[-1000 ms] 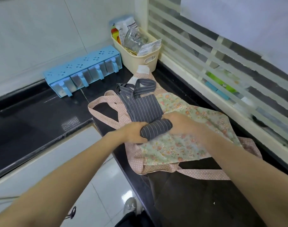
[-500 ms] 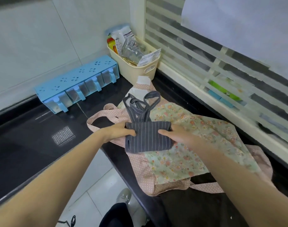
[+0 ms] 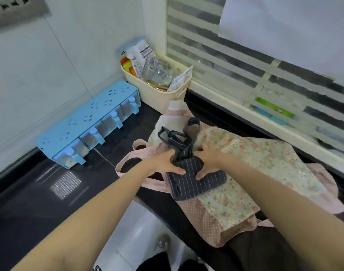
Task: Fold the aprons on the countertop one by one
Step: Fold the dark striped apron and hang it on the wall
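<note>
Left hand (image 3: 165,163) and right hand (image 3: 210,163) pinch the striped apron's (image 3: 194,182) bunched straps atop the floral apron (image 3: 265,163)

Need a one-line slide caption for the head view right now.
Both hands, left hand and right hand, gather the straps of the folded striped apron atop the floral apron.

A home kitchen. A black polished stone table (image 3: 40,194) runs into a corner of pale tiled wall (image 3: 49,61). At that back corner stands a blue rack of spice jars (image 3: 89,124) against the wall, and beside it a cream plastic basket (image 3: 157,94) stuffed with food packets. A slatted window (image 3: 235,61) lines the table's right edge. White glossy floor tiles (image 3: 139,227) show below its front edge.
</note>
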Demonstrator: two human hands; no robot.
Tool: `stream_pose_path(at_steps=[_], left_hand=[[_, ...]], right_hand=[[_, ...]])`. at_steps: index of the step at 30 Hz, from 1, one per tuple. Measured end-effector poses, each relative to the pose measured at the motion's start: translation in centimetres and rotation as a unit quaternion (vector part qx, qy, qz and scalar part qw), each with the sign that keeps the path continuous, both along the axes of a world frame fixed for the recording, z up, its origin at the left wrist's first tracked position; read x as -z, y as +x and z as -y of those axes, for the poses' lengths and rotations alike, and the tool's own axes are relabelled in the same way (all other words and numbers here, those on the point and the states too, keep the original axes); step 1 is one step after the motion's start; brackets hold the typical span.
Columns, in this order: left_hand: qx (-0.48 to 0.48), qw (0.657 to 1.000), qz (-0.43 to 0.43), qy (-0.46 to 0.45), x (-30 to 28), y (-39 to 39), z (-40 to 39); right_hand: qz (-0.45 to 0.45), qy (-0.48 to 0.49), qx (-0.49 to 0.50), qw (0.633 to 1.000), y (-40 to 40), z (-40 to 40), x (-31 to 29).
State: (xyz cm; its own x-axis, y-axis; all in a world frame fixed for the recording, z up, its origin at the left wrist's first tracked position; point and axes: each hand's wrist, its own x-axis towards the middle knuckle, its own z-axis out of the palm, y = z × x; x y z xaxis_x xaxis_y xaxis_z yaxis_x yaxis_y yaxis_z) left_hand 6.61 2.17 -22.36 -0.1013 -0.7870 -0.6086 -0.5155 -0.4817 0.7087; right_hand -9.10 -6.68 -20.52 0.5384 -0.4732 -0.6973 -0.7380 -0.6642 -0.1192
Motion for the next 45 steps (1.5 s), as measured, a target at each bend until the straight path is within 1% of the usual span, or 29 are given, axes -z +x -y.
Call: stream_pose_path(at_steps=[1,3,6,8,9,13,15,17,20,21,23,24,26,27,29,31,32,33,34,35,37,38,39,40,41,42,43,44,45], left_hand=[[0.038,0.999,0.009,0.005,-0.1,0.1,0.1],[0.045,0.999,-0.004,-0.001,0.0,0.2,0.4],[-0.067,0.993,-0.093,-0.02,-1.0,0.2,1.2],[-0.142,0.975,-0.172,-0.005,-1.5,-0.3,2.1],[-0.152,0.968,-0.201,-0.004,-2.0,-0.7,2.6],[-0.149,0.949,-0.269,-0.061,-6.4,-1.7,5.1],[-0.111,0.95,-0.277,-0.096,-9.1,-1.7,6.3],[-0.081,0.95,-0.276,-0.12,-11.1,-1.9,7.0],[-0.09,0.94,-0.3,-0.136,-13.3,-3.3,7.7],[-0.088,0.942,-0.293,-0.14,-13.9,-3.6,8.0],[-0.057,0.958,-0.235,-0.154,-15.2,-4.5,8.4],[-0.028,0.969,-0.186,-0.157,-15.7,-4.7,8.5],[0.086,0.981,-0.015,-0.173,-16.8,-5.5,8.6],[0.159,0.968,0.079,-0.176,-17.0,-6.0,8.6],[0.282,0.915,0.226,-0.18,-16.7,-6.9,8.5],[0.315,0.869,0.313,-0.217,-16.1,-7.1,9.0],[0.292,0.869,0.317,-0.243,-15.9,-7.1,9.1],[0.237,0.891,0.281,-0.266,-15.9,-6.9,9.3],[0.169,0.915,0.222,-0.292,-16.3,-6.9,9.5],[0.099,0.929,0.166,-0.315,-16.8,-6.9,9.6],[0.013,0.93,0.102,-0.352,-18.0,-7.1,9.9],[0.009,0.923,0.105,-0.37,-18.6,-7.5,9.8],[0.026,0.906,0.139,-0.399,-19.2,-7.8,9.8],[0.058,0.872,0.204,-0.441,-19.7,-8.0,9.7],[0.094,0.824,0.273,-0.487,-20.2,-8.2,9.5],[0.131,0.779,0.317,-0.525,-20.7,-8.2,9.5],[0.168,0.751,0.337,-0.543,-21.2,-8.0,9.5],[0.205,0.741,0.343,-0.539,-21.9,-7.7,9.5],[0.237,0.744,0.345,-0.521,-22.3,-7.2,9.6]], right_hand=[[0.014,-0.007,0.0,1.0,0.2,-0.5,0.2],[0.037,-0.019,-0.004,0.999,0.1,-0.9,0.0],[0.047,-0.033,-0.013,0.998,-0.5,-1.2,-0.7],[0.035,-0.025,-0.01,0.999,-0.9,-1.4,-1.1],[0.024,-0.013,-0.001,1.0,-1.1,-1.4,-1.2],[0.003,0.021,0.039,0.999,-2.7,-1.4,-2.3],[-0.007,0.017,0.055,0.998,-4.0,-0.9,-3.6],[0.009,0.028,0.096,0.995,-5.5,0.0,-5.2],[0.04,0.043,0.14,0.988,-8.1,1.0,-8.1],[0.045,0.049,0.149,0.987,-8.8,1.2,-8.9],[0.047,0.039,0.145,0.988,-9.9,1.3,-10.1],[0.034,0.022,0.128,0.991,-10.0,1.3,-10.4],[-0.026,-0.06,0.06,0.996,-10.2,1.1,-11.1],[-0.066,-0.116,0.016,0.991,-10.0,0.9,-11.4],[-0.118,-0.22,-0.058,0.967,-9.5,0.6,-12.0],[-0.12,-0.292,-0.091,0.945,-9.5,0.8,-12.5],[-0.119,-0.309,-0.089,0.939,-9.8,0.8,-12.9],[-0.119,-0.311,-0.075,0.94,-10.0,0.9,-13.1],[-0.113,-0.304,-0.053,0.944,-10.5,0.9,-13.4],[-0.097,-0.286,-0.025,0.953,-10.8,0.9,-13.6],[-0.024,-0.214,0.065,0.974,-11.8,1.1,-13.9],[0.027,-0.167,0.11,0.979,-12.3,1.2,-14.1],[0.072,-0.118,0.144,0.98,-12.8,1.3,-14.3],[0.107,-0.068,0.169,0.977,-13.2,1.3,-14.7],[0.125,-0.021,0.189,0.974,-13.5,1.3,-15.1],[0.129,0.018,0.203,0.97,-13.6,1.2,-15.5],[0.119,0.043,0.213,0.969,-13.7,1.1,-15.8],[0.102,0.053,0.217,0.969,-13.6,1.0,-16.2],[0.083,0.06,0.218,0.971,-13.5,1.1,-16.3]])
